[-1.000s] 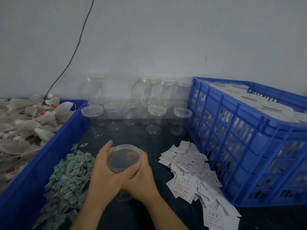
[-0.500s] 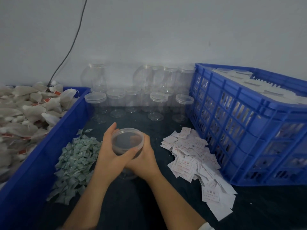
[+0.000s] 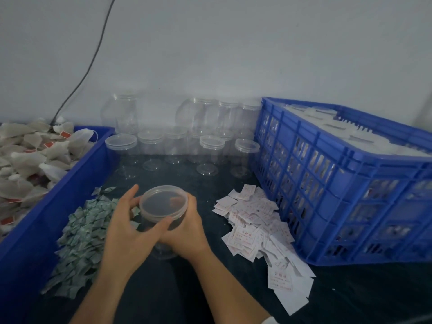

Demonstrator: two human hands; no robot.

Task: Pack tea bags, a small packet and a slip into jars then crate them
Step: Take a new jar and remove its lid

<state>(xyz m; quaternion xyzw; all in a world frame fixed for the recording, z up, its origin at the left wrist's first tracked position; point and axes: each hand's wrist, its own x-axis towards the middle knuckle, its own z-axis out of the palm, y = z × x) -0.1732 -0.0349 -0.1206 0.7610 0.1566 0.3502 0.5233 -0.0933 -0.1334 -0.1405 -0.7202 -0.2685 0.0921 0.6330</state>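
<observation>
Holding the clear lidded jar [image 3: 163,204] from both sides, the two hands meet at its near side. The left hand [image 3: 126,228] has its fingers spread, with the thumb lying against the lid rim and the forefinger raised apart. The right hand [image 3: 188,226] curls its fingers round the jar wall below the lid. The jar is between the green small packets [image 3: 84,232] and the white slips [image 3: 254,220], in front of the empty jars [image 3: 208,146]. The slips carry red print, too small to read. The tea bags [image 3: 30,157] show red tags.
</observation>
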